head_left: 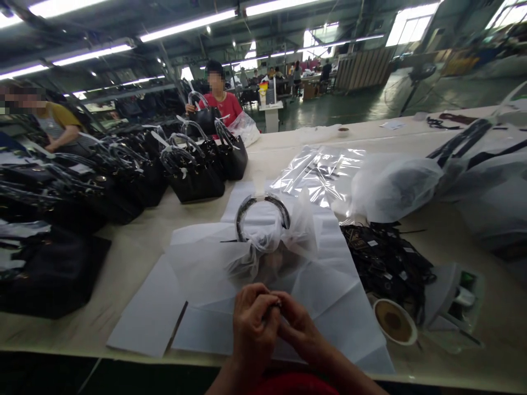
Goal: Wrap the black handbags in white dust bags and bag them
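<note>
My left hand [254, 318] and my right hand [298, 325] meet low in the middle, fingers closed together. Between their fingertips shows a small dark thing [277, 304], too small to name. Just beyond them lies a handbag [263, 266] wrapped in a thin translucent bag [302, 241]. Its dark, curved handle [242, 211] stands up through the gathered plastic, with a pale strip [259, 184] at the top. Beneath are large sheets of white paper [333, 280].
Black handbags [197, 181] crowd the left. White card [144, 310] lies left of the paper. On the right are clear plastic sheets [317, 170], wrapped bags [395, 181], a pile of black tags [382, 258] and a round tub [394, 322]. A person in red [228, 104] handles a bag across the table.
</note>
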Demonstrator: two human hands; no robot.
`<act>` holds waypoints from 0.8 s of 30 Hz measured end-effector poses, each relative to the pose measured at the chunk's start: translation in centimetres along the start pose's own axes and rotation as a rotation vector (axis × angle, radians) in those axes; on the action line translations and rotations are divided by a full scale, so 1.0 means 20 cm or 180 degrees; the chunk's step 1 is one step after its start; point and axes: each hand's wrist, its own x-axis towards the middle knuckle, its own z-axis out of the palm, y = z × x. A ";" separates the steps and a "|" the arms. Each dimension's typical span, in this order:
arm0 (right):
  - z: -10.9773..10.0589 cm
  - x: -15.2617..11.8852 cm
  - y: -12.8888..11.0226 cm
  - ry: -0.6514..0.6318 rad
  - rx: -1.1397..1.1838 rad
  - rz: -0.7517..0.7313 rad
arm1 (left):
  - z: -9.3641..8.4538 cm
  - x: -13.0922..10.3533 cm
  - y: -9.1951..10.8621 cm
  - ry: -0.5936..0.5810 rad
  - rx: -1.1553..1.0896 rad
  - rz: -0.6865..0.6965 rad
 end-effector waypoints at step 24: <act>0.05 0.47 -0.06 0.0967 -0.1682 -0.0140 | 0.19 0.06 -0.38 -0.0818 0.1547 0.1043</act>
